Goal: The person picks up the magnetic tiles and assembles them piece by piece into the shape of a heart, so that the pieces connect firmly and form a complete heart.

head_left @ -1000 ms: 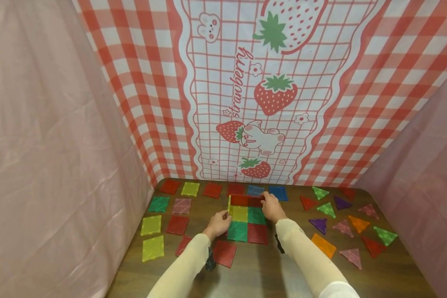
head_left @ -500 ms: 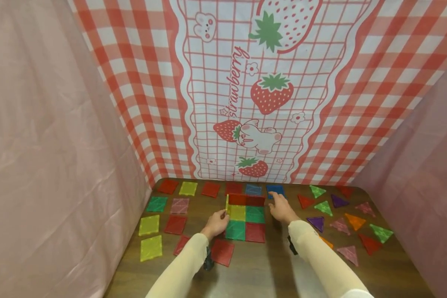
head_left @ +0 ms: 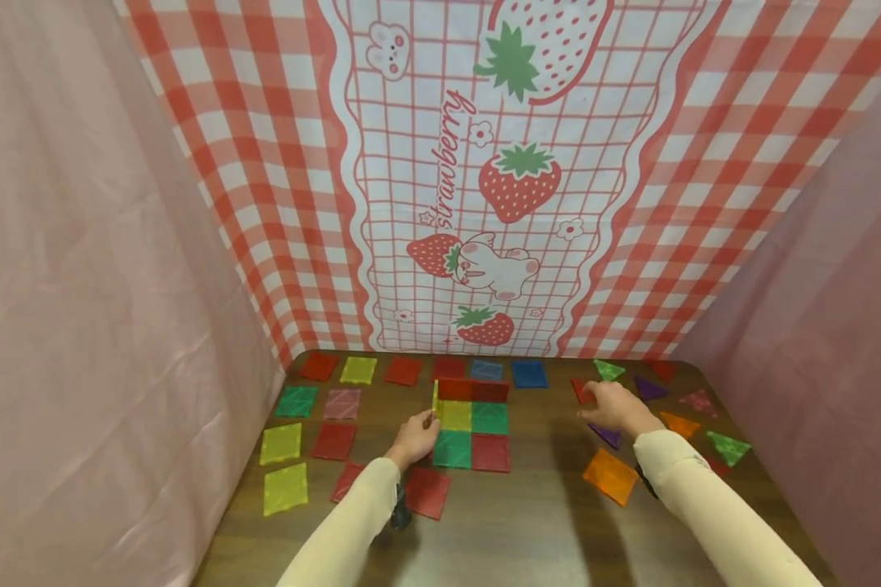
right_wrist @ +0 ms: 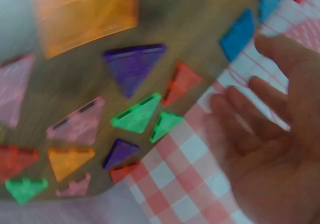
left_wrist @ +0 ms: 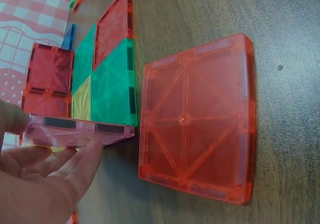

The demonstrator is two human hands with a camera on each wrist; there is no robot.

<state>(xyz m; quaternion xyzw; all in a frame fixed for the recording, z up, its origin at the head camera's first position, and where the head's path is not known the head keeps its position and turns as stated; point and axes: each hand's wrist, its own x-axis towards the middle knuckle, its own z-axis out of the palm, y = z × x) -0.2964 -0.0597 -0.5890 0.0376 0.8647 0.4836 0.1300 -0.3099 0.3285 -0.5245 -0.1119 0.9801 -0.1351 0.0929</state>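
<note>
My left hand [head_left: 414, 439] pinches a pink magnetic tile [left_wrist: 77, 131] between thumb and fingers, upright at the left edge of a flat block of four-sided tiles. That block has yellow [head_left: 455, 415], green [head_left: 452, 449] and red tiles [head_left: 490, 452]. Two red tiles [head_left: 473, 390] stand upright along its back edge, and a yellow tile [head_left: 436, 397] stands at its left side. To the right, my right hand [head_left: 617, 408] holds nothing, fingers spread loosely, above the triangle tiles. In the head view it overlaps a purple triangle tile [head_left: 606, 435] and a red one.
Loose square tiles lie at left, among them a red square [left_wrist: 200, 103] near my left hand. A blue square [head_left: 530, 374] sits at the back. Right of the block are an orange square [head_left: 611, 475] and several triangles. A checked cloth [head_left: 227, 147] hangs behind the table.
My right hand has left the standing red tiles and moved right, over the triangle tiles. The left hand stays at the block's left side.
</note>
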